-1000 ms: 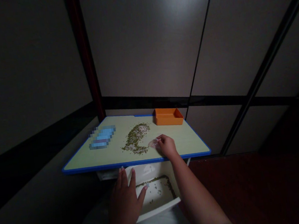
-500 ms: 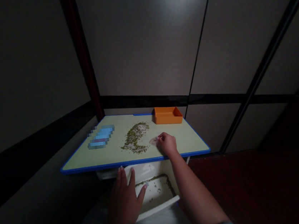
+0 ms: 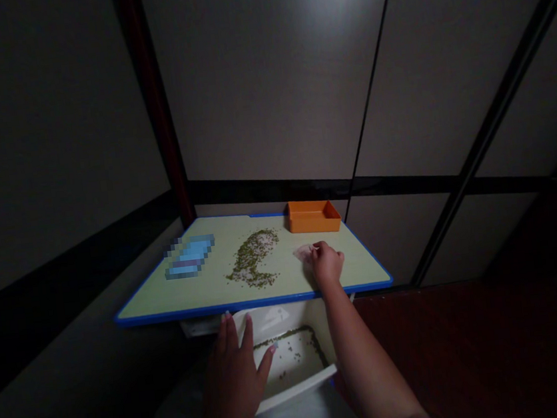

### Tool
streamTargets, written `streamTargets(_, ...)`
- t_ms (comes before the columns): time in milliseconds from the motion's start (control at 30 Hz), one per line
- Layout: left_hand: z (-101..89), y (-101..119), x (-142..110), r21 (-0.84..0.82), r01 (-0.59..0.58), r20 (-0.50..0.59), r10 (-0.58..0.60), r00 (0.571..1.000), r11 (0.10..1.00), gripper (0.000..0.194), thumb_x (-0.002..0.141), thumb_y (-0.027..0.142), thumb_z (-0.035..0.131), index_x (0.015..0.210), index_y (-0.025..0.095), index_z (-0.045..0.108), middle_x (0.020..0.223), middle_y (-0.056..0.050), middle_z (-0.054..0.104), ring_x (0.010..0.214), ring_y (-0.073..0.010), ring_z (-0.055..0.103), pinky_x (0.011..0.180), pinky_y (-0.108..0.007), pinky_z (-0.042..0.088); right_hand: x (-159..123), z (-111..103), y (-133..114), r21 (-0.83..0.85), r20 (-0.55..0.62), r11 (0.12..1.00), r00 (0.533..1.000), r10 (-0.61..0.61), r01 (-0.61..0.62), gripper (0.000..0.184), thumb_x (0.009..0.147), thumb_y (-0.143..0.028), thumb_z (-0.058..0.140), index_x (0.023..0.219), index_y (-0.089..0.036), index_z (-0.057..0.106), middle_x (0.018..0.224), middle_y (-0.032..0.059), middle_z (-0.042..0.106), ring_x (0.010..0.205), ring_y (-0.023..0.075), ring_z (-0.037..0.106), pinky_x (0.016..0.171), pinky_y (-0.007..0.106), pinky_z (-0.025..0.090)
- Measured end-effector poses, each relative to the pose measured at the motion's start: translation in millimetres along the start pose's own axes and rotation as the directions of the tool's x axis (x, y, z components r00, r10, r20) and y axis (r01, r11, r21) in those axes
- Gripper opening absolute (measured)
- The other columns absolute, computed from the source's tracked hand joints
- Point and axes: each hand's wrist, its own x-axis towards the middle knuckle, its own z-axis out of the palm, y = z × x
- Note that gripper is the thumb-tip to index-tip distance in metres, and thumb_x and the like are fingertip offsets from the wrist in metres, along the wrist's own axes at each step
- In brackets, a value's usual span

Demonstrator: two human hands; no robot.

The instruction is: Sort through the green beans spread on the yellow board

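Note:
My right hand is closed in a pinch on a thin, pale, translucent piece just above or on the tabletop; its exact kind is unclear. To its left lies a curved spread of small green beans with whitish grains among them. My left hand has its fingers spread over the left side of a white plastic bin, at or against its rim. Inside the bin, green beans line the far and right edges of the bottom, and a few are scattered in the middle.
The pale green table has a blue edge and stands above the bin. At its back right sits an orange open box. A blurred-out light blue item lies at the left. Panelled cabinet doors rise behind.
My right hand has moved right and slightly away from the beans, carrying the pale piece with it. My left hand stays in the same place at the bin.

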Motion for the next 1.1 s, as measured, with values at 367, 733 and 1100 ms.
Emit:
streamTargets(367, 0.2, -1, 0, 0.0, -0.007, -0.008, 0.007, 1.0, 1.0, 0.067, 0.081, 0.05, 0.05, 0.133, 0.008, 0.05, 0.146, -0.027, 0.04, 0.141, -0.038, 0.028, 0.108, -0.047, 0.037, -14, 14, -15, 0.437, 0.166, 0.865, 0.923, -0.348, 0.247, 0.015, 0.084, -0.024, 0.055, 0.089, -0.019, 0.068, 0.079, 0.0012, 0.069, 0.073, 0.0139, 0.06, 0.069, 0.023, 0.041)
streamTargets(733, 7.5, -4, 0, -0.008, -0.024, -0.047, 0.024, 0.999, 1.0, 0.067, 0.081, 0.05, 0.051, 0.132, 0.007, 0.051, 0.145, -0.027, 0.041, 0.14, -0.0383, 0.03, 0.109, -0.047, 0.037, -20, 31, -16, 0.545, 0.297, 0.814, 0.862, -0.41, 0.2, 0.012, 0.08, -0.024, 0.059, 0.086, -0.019, 0.069, 0.074, -0.0004, 0.069, 0.066, 0.013, 0.06, 0.063, 0.022, 0.043)
streamTargets(1100, 5.2, -4, 1, 0.01, -0.027, -0.039, 0.027, 0.999, 1.0, 0.067, 0.08, 0.05, 0.051, 0.132, 0.007, 0.051, 0.145, -0.026, 0.042, 0.14, -0.0378, 0.028, 0.108, -0.048, 0.037, -12, 13, -9, 0.3, 0.23, 0.943, 0.949, -0.216, 0.142, 0.011, 0.083, -0.022, 0.057, 0.086, -0.021, 0.068, 0.083, 0.0025, 0.071, 0.077, 0.0156, 0.061, 0.069, 0.023, 0.04)
